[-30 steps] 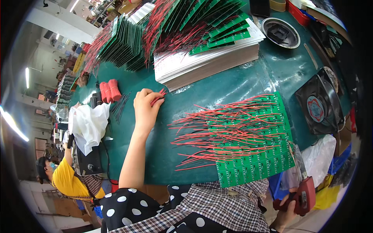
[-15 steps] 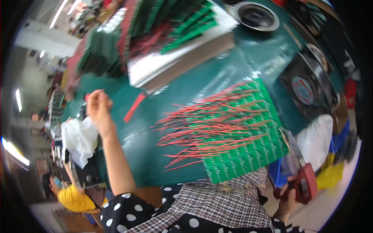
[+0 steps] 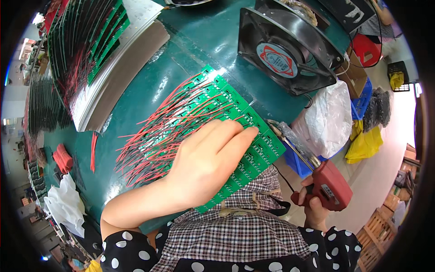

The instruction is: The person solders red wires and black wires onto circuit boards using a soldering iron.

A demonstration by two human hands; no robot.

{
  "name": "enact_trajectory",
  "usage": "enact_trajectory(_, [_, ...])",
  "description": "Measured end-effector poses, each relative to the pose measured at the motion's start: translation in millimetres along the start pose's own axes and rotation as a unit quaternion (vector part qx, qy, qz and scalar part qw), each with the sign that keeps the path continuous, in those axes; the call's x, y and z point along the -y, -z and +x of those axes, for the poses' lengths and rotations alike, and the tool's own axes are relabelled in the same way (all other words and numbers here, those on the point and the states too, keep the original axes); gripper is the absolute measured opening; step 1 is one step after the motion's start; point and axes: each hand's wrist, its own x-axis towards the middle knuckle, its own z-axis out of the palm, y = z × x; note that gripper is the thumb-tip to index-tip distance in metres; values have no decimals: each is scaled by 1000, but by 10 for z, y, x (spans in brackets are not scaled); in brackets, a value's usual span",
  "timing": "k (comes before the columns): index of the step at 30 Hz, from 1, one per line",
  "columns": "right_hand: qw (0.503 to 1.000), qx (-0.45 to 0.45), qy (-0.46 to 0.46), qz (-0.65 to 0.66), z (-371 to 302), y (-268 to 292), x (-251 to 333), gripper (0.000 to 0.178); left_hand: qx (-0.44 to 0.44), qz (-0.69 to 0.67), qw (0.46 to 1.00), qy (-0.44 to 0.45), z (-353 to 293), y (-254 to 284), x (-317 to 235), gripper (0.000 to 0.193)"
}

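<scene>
A green circuit board panel (image 3: 259, 159) lies at the table's near edge, with many red and black wires (image 3: 149, 131) fanning off it to the left. Over its middle reaches my left hand (image 3: 204, 158), thumb and fingers pinched together close to the board; what they hold, if anything, is hidden. Beside the panel's right edge, my right hand (image 3: 315, 211) grips the handle of a red soldering gun (image 3: 333, 186). Its thin metal tip points up and left toward the board's right corner.
A black fan (image 3: 276, 59) stands at the far right. Wired boards (image 3: 81, 41) are stacked on a pale block (image 3: 131, 68) at the far left. Loose red wires (image 3: 94, 152), a red bundle (image 3: 62, 158) and a white plastic bag (image 3: 65, 204) lie left. Blue crates (image 3: 361, 102) stand right.
My left hand has come from the left side of the table onto the board panel. The view has turned toward the right; my right hand still holds the soldering gun.
</scene>
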Motion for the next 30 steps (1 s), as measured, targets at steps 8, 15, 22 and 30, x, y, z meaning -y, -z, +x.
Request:
enact_trajectory(8, [1000, 21, -8, 0, 22, 65, -42, 70, 36, -72, 987, 138, 10, -249, 84, 16])
enact_trajectory(15, [1000, -4, 5, -18, 54, -20, -44, 77, 14, -80, 988, 129, 11, -280, 79, 18])
enact_trajectory(22, [999, 9, 0, -51, 64, -17, -10, 74, 11, -87, 982, 165, 0, -306, 64, 35])
enact_trajectory(30, [994, 22, -97, 39, 25, 84, -5, 81, 10, -89, 982, 168, -13, -309, 56, 37])
